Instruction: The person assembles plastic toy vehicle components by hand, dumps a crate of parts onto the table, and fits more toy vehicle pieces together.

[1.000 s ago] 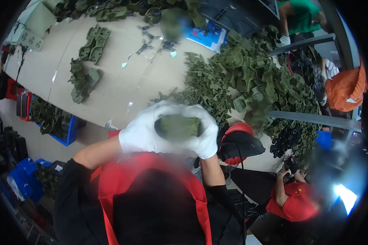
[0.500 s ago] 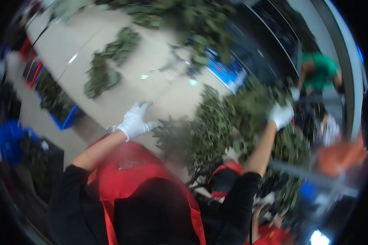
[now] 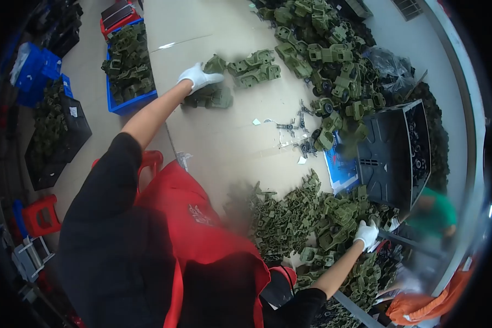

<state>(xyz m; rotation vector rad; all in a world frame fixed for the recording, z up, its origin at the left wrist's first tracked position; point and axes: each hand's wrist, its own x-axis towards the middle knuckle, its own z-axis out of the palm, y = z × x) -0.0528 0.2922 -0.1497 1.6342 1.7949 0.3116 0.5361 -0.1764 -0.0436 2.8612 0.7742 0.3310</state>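
My left hand [image 3: 199, 77], in a white glove, reaches across the tabletop at the upper middle. Its fingers are stretched out over a dull-green toy vehicle body [image 3: 212, 97] and look to be touching it. Beside them lie more green toy vehicle bodies [image 3: 255, 70] in a short row. My right hand [image 3: 366, 235], also gloved, is at the lower right by the edge of a heap of green toy vehicle parts [image 3: 290, 218]. Its fingers are apart, and nothing shows in them. Part of that hand's underside is hidden.
Toy vehicles [image 3: 333, 54] are piled at the back. A grey bin [image 3: 391, 156] of dark parts stands on the right near a blue sheet [image 3: 341, 167]. Blue crate [image 3: 130, 105] and red stool [image 3: 41, 214] are on the left. A person in green [image 3: 434, 213] is at the right.
The view has swung and sharpened. My left hand has moved away from my body to the toy vehicle bodies across the table. My right hand stays by the heap on the right.
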